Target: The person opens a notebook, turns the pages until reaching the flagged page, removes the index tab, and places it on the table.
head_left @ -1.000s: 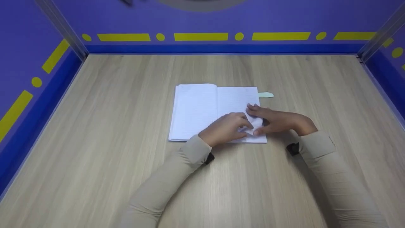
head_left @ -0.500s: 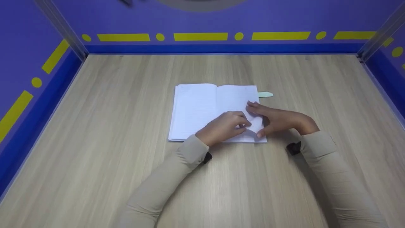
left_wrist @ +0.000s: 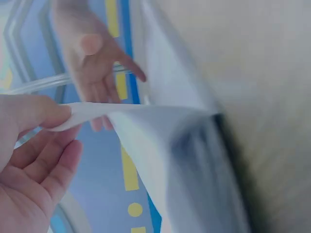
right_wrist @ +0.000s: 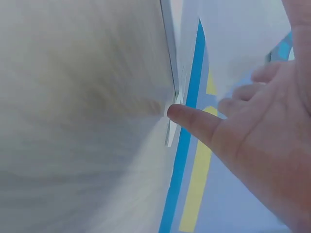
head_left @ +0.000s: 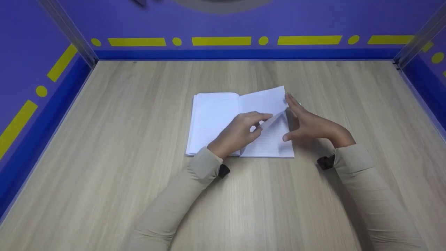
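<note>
An open lined notebook (head_left: 214,122) lies on the table, its white pages facing up. My left hand (head_left: 238,130) pinches the lower edge of a right-hand page (head_left: 263,101) between thumb and index finger. This page (left_wrist: 146,124) stands lifted and bent in the left wrist view, with the lined sheet (head_left: 268,141) beneath it uncovered. Beside the notebook's right edge is my right hand (head_left: 312,127), thumb and fingers spread apart. Its fingertips are close to the lifted page's outer edge; whether they touch it I cannot tell. They mostly hide a pale green tab (head_left: 300,104).
The wood-patterned table (head_left: 122,139) carries the notebook near its middle. Purple-blue panels (head_left: 223,24) with yellow marks close in the back and both sides. A dark wrist device (head_left: 326,162) sits under the right cuff, and another (head_left: 223,170) under the left.
The left hand has moved up and left, raising the page from the sheet below. The right hand's fingers have shifted up and off the page, opening wider.
</note>
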Available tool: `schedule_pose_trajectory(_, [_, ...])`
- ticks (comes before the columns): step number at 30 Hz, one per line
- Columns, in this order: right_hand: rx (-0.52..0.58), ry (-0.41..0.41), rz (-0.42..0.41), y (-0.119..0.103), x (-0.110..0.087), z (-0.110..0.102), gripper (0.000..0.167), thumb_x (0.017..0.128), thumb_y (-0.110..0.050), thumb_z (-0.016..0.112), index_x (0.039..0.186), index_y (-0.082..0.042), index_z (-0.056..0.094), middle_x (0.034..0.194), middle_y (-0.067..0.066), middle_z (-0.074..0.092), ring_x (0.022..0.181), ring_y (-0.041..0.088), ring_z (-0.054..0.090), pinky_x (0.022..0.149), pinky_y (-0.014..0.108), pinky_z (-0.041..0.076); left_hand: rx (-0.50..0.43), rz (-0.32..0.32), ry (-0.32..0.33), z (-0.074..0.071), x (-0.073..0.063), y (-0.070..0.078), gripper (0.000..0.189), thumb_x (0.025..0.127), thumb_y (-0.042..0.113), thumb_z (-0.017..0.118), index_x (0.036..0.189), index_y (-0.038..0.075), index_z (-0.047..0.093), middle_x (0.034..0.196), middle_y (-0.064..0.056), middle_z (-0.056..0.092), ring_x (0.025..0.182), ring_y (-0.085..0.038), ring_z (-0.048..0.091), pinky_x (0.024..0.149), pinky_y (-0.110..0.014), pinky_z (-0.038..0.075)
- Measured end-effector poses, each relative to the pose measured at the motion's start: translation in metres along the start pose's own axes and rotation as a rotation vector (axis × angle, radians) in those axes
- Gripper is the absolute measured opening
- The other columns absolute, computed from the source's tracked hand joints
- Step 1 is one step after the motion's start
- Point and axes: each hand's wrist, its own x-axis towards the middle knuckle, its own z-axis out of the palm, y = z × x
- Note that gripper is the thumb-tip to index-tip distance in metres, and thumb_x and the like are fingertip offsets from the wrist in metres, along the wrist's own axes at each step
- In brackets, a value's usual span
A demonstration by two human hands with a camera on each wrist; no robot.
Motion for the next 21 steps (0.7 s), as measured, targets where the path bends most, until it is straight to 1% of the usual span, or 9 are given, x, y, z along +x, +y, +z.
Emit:
schedule_pose_trajectory(2, [0.024, 0.030, 0.016, 0.000, 0.001, 0.001, 0.130, 0.072, -0.029, 0.084, 0.152, -0.013, -0.017, 0.160, 0.013, -0.021, 0.148, 0.033, -0.012, 0.116, 0.056, 0.015, -0.023, -0.015, 0.053, -0.006, -0.001, 0.001, 0.039, 0.091, -0.002, 0.056, 0.129, 0.006, 0.061, 0.123, -0.006, 0.067, 0.103, -0.013, 0.064, 0.090, -0.018, 0.050])
schedule_pose_trajectory(4, [0.043, 0.051, 0.025, 0.000, 0.001, 0.001, 0.131, 0.071, -0.028, 0.085, 0.152, -0.013, -0.018, 0.160, 0.012, -0.021, 0.149, 0.033, -0.011, 0.116, 0.056, 0.016, -0.039, -0.015, 0.109, -0.013, -0.001, 0.001, 0.038, 0.090, -0.002, 0.056, 0.128, 0.004, 0.061, 0.124, -0.008, 0.066, 0.099, -0.014, 0.064, 0.088, -0.020, 0.050])
schedule_pose_trajectory(6, [0.058, 0.061, 0.027, 0.000, 0.001, 0.002, 0.132, 0.071, -0.028, 0.085, 0.152, -0.014, -0.018, 0.160, 0.011, -0.021, 0.149, 0.033, -0.010, 0.115, 0.056, 0.017, -0.061, -0.016, 0.153, -0.019, -0.002, 0.000, 0.038, 0.090, -0.002, 0.057, 0.127, 0.003, 0.061, 0.125, -0.009, 0.066, 0.103, -0.015, 0.064, 0.090, -0.021, 0.050])
schedule_pose_trajectory(10, [0.051, 0.042, 0.006, 0.000, 0.000, 0.002, 0.130, 0.073, -0.029, 0.084, 0.152, -0.013, -0.019, 0.160, 0.010, -0.022, 0.148, 0.033, -0.012, 0.116, 0.056, 0.015, -0.078, 0.000, 0.224, -0.030, -0.005, -0.003, 0.034, 0.089, -0.002, 0.060, 0.122, 0.000, 0.064, 0.120, -0.012, 0.068, 0.109, -0.018, 0.064, 0.094, -0.023, 0.049])
schedule_pose_trajectory(11, [0.044, 0.035, -0.003, 0.001, 0.000, 0.002, 0.129, 0.073, -0.029, 0.083, 0.152, -0.013, -0.018, 0.160, 0.011, -0.022, 0.148, 0.033, -0.012, 0.117, 0.056, 0.014, -0.078, 0.003, 0.237, -0.032, -0.006, -0.005, 0.033, 0.088, -0.002, 0.060, 0.121, 0.000, 0.064, 0.119, -0.012, 0.068, 0.110, -0.019, 0.064, 0.095, -0.024, 0.049])
schedule_pose_trajectory(13, [0.031, 0.019, -0.015, 0.003, 0.000, 0.002, 0.128, 0.074, -0.030, 0.082, 0.152, -0.013, -0.018, 0.160, 0.011, -0.021, 0.148, 0.032, -0.013, 0.117, 0.056, 0.012, -0.078, 0.014, 0.259, -0.036, -0.008, -0.008, 0.031, 0.088, -0.002, 0.061, 0.119, -0.001, 0.066, 0.115, -0.013, 0.069, 0.107, -0.020, 0.065, 0.094, -0.027, 0.051])
schedule_pose_trajectory(16, [0.013, 0.006, -0.016, 0.005, -0.001, 0.003, 0.126, 0.075, -0.033, 0.082, 0.153, -0.015, -0.016, 0.161, 0.010, -0.018, 0.149, 0.029, -0.011, 0.118, 0.054, 0.010, -0.084, 0.016, 0.275, -0.039, -0.010, -0.012, 0.029, 0.087, -0.002, 0.062, 0.116, -0.001, 0.067, 0.111, -0.013, 0.070, 0.104, -0.020, 0.066, 0.092, -0.030, 0.052])
schedule_pose_trajectory(21, [-0.002, -0.003, -0.021, 0.007, -0.002, 0.004, 0.122, 0.076, -0.035, 0.080, 0.154, -0.015, -0.012, 0.162, 0.010, -0.012, 0.150, 0.026, -0.008, 0.120, 0.051, 0.007, -0.082, -0.017, 0.288, -0.045, -0.016, -0.019, 0.028, 0.086, -0.001, 0.063, 0.114, 0.000, 0.068, 0.108, -0.012, 0.071, 0.100, -0.018, 0.065, 0.089, -0.030, 0.052])
